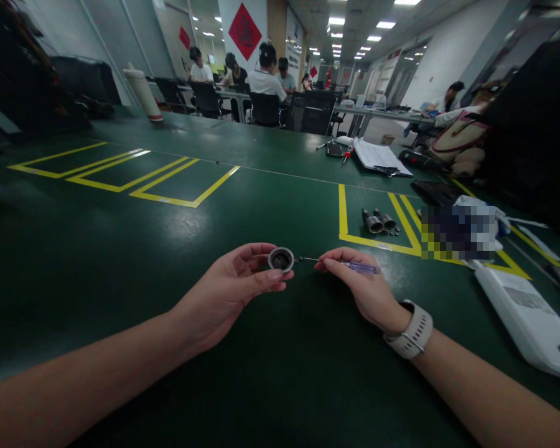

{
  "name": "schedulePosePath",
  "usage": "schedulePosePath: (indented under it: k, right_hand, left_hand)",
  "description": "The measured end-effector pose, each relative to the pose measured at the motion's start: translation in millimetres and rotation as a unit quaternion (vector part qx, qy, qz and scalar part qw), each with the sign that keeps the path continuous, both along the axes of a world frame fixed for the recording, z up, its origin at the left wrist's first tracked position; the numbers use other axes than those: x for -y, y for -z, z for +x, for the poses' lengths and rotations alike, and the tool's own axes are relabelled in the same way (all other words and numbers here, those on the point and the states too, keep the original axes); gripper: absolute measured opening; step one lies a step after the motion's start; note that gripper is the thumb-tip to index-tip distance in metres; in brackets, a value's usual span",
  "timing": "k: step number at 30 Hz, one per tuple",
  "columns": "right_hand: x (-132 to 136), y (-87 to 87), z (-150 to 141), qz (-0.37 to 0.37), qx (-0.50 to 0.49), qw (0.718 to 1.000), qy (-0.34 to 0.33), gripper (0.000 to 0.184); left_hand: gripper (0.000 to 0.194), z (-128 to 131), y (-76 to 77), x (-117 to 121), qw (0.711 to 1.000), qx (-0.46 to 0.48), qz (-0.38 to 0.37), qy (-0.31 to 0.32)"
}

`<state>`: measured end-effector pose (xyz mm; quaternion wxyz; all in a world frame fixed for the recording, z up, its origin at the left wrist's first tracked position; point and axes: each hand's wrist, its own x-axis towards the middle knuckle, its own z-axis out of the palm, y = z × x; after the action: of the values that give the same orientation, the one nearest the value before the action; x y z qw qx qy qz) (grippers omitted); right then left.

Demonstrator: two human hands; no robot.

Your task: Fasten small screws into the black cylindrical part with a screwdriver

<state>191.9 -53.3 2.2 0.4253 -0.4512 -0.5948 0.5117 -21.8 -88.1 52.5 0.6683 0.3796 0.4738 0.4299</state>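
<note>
Watching this through the head cam from my end, I've got the left hand point(242, 274) curled about halfway, thumb at the front and fingers behind, pinching a small metal cup point(280, 261) by its outer wall. It's up near the middle of the view, above the green table point(280, 361), mouth tipped toward me. The right hand point(354, 280) is closed in a light pen-style grip on the front of a slim tool with a purple handle point(364, 269), its thin shaft pointing left at the cup. Couple of tiny rings point(298, 259) sit between the tip and the cup; can't tell if they're on the shaft or lying on the table.

Handling-wise, I'd guess the cup is stiff, fairly light, and a bit slick where the wall is smooth. I'd take it around the outside just under the rim and keep fingertips out of the mouth. The tool looks light too; best held where handle meets shaft, since that shaft could bend. Rings are probably the fiddly bit: near weightless, easy to lose. Off right, two similar metal parts point(373, 223) lie inside the yellow tape point(343, 211).
</note>
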Motion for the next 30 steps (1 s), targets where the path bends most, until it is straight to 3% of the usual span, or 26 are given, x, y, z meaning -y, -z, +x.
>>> schedulePosePath:
  k: [9, 15, 19, 25, 30]
  right_hand:
    - [4.0, -10.5, -8.3, 0.003, 0.073, 0.997, 0.002, 0.022]
    - [7.2, -18.9, -8.0, 0.056, 0.153, 0.986, 0.021, 0.016]
    - [9.6, -24.4, -3.5, 0.058, 0.201, 0.978, 0.003, 0.022]
    - [17.3, -16.4, -8.4, 0.097, 0.140, 0.985, 0.001, 0.019]
    - [32.3, -15.9, -7.7, 0.228, 0.083, 0.970, 0.028, 0.018]
  left_hand:
    - [0.029, 1.3, -5.9, 1.3, 0.992, 0.112, -0.048, -0.015]
    - [0.032, 1.1, -1.9, 1.9, 0.994, 0.097, -0.050, 0.002]
    - [0.032, 1.6, 0.7, 2.7, 0.997, 0.067, -0.046, 0.006]
    - [0.030, 3.4, -0.8, 3.5, 0.999, 0.020, -0.034, 0.013]
    - [0.028, 2.2, 1.6, 2.4, 0.998, -0.053, -0.006, 0.018]
